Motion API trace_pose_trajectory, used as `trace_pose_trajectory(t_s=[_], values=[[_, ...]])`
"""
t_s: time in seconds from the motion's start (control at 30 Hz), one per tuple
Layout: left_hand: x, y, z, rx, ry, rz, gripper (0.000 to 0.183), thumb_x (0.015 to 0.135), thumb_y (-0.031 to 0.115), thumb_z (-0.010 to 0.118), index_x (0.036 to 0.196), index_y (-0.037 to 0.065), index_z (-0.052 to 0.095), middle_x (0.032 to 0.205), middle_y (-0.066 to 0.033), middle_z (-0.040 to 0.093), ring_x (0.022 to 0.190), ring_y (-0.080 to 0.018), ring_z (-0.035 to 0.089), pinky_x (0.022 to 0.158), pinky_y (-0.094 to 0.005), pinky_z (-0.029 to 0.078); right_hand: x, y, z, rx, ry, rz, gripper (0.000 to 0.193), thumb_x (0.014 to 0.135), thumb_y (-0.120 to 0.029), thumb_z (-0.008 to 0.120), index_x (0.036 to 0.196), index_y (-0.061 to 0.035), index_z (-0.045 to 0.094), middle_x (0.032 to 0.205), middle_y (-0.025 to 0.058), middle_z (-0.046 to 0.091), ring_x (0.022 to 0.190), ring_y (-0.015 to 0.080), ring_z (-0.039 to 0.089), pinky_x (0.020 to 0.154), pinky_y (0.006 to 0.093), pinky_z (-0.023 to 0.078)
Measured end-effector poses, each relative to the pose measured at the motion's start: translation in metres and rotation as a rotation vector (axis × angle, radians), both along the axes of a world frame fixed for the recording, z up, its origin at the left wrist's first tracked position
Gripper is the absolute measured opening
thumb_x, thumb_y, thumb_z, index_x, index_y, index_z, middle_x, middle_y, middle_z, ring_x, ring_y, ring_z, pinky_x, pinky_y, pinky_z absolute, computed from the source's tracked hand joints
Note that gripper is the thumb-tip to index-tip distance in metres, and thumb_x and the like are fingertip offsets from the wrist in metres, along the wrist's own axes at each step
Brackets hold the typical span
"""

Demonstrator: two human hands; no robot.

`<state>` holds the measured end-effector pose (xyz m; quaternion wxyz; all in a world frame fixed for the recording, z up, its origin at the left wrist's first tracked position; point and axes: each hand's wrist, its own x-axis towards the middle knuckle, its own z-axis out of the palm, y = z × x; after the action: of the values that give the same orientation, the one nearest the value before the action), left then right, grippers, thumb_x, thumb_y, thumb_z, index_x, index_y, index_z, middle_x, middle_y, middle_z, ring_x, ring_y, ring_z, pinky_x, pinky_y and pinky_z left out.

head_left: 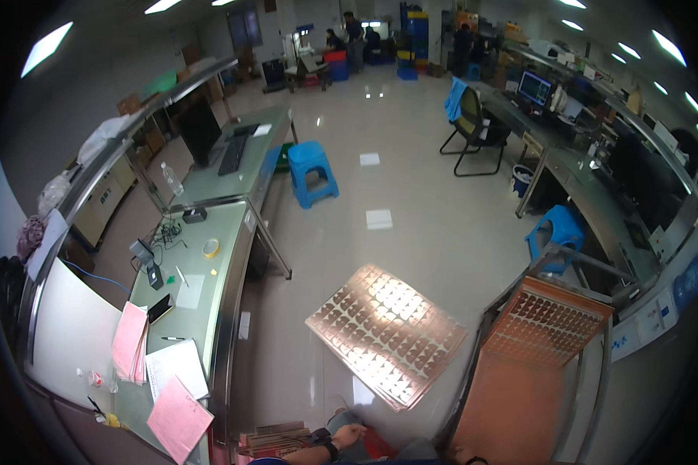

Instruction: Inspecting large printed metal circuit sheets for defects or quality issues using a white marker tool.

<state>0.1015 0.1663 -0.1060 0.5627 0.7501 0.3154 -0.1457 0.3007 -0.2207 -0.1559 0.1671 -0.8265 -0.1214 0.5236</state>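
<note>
My left hand (350, 434), with a black band at the wrist, rests over my grey-clad leg near the lower edge. Its fingers bend loosely, and nothing shows in them. At the lower edge, my right hand (464, 454) is mostly cut off; its fingers are hidden. Ahead of both hands, apart from them, lies a flat stack of shiny copper-coloured sheets (388, 337) with rows of rounded dark shapes. What holds the stack up cannot be seen. To the right, a metal-framed rack bears a similar patterned sheet (547, 319) above a plain orange-brown board (512, 403).
A green-topped workbench (229, 225) at left carries pink sheets (180, 418), a notebook (177, 368), a phone (160, 308) and tape (211, 247). Brown sheets (275, 440) lie beside my left forearm. Blue stools (312, 167), a chair (473, 124) and a right-hand desk stand farther off; people work at the back.
</note>
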Motion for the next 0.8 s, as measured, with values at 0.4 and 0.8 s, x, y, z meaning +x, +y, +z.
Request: trace_pose_trajectory(t_s=[0.4,0.8], values=[[-0.027,0.073,-0.017,0.336,0.445,0.044,0.059,0.072,0.045,0.063,0.126,0.026,0.048,0.141,-0.0164,0.028,0.128,-0.0434,0.024,0.102,-0.0531,0.028,0.085,0.286,0.125,0.313,-0.645,-0.030,0.032,0.077,-0.003,0.053,0.108,-0.0036,0.058,0.117,0.0195,0.050,0.108,0.0335,0.049,0.095,0.0353,0.039],[0.021,0.159,-0.131,0.842,0.257,0.418,0.024,0.072,0.023,0.064,0.094,0.014,0.064,0.109,-0.0089,0.056,0.106,-0.0304,0.049,0.085,-0.0424,0.042,0.145,0.334,-0.023,0.339,-1.020,0.279,0.046,0.078,-0.006,0.049,0.123,-0.0068,0.049,0.136,0.0173,0.036,0.127,0.0346,0.032,0.106,0.0471,0.021]])
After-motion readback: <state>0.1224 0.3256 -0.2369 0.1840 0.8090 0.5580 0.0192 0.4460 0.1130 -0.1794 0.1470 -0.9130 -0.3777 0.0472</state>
